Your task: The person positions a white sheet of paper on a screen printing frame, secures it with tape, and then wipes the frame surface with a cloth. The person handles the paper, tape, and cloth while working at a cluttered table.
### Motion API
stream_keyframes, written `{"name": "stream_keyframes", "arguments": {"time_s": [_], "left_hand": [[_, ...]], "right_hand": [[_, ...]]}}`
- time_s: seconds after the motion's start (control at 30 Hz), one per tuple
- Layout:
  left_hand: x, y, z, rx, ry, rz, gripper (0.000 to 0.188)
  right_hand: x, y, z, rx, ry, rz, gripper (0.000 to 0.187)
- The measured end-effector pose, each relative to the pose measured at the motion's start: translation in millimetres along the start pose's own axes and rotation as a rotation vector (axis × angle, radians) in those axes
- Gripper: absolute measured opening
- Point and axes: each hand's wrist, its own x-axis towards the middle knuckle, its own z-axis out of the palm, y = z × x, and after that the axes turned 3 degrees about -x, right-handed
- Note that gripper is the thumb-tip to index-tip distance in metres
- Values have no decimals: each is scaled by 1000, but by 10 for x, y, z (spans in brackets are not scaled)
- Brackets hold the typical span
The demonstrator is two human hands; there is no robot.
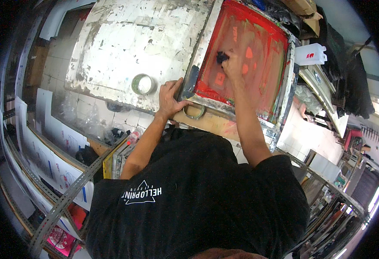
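Note:
A screen-printing frame [288, 82] lies on the work surface, its mesh [263, 93] smeared with red ink. My right hand [231, 65] is over the mesh, fingers closed on a crumpled black rag [222, 57] pressed to the inked area. Paler orange-red shapes show through the mesh around it. At the frame's near left corner rests my left hand [169, 100], fingers and thumb stretched out, holding nothing. A roll of tape [143, 84] sits left of that hand on a white, paint-chipped board [124, 47]. Another ring-shaped roll [194, 112] lies just below the frame's near edge.
A white plastic jug [310, 54] stands right of the frame, near dark hanging cloth [356, 73]. Metal shelving [75, 196] with printed sheets [62, 168] is at the lower left. More racks [328, 190] stand at the lower right. Cardboard [304, 11] is at the far right.

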Motion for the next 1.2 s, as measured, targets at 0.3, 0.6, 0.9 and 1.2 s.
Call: {"name": "stream_keyframes", "arguments": {"time_s": [0.3, 0.6, 0.9, 1.2], "left_hand": [[-25, -48, 12, 6, 19, 3, 98], [-2, 26, -12, 5, -9, -56, 99], [-14, -90, 89, -1, 15, 8, 96], [-195, -324, 250, -129, 57, 7, 91]], "right_hand": [[-704, -415, -246, 3, -210, -48, 18], [-776, -468, -506, 68, -378, -36, 22], [-14, 68, -101, -55, -24, -49, 15], [-559, -197, -137, -70, -220, 100, 23]]}}
